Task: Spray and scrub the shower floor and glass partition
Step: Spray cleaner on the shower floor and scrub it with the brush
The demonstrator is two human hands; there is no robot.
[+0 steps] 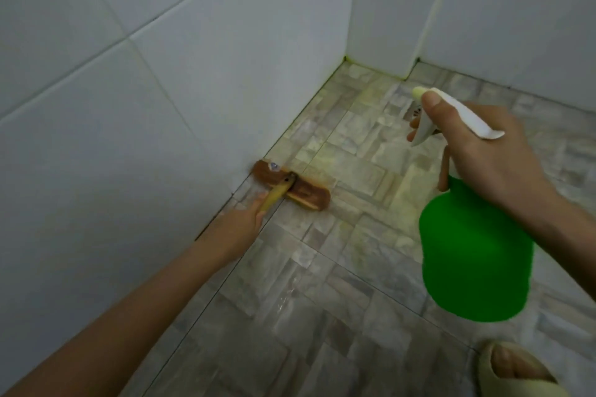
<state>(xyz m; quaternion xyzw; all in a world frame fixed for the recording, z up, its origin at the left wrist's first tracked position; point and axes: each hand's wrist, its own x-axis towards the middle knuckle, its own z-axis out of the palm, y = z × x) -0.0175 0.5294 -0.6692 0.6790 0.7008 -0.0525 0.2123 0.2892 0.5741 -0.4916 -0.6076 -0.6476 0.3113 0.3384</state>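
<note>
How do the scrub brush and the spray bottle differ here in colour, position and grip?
The scrub brush is brown with a yellow handle; the spray bottle is green with a white head. The brush rests on the floor beside the wall; the bottle hangs in the air above the floor. The left hand grips the brush's handle; the right hand wraps the bottle's neck. Shared: each is held in one hand.

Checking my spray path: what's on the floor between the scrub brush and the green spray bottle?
Nothing stands there. The head view shows only bare stone-pattern floor tiles, tinged yellowish, between the scrub brush and the green spray bottle.
</note>
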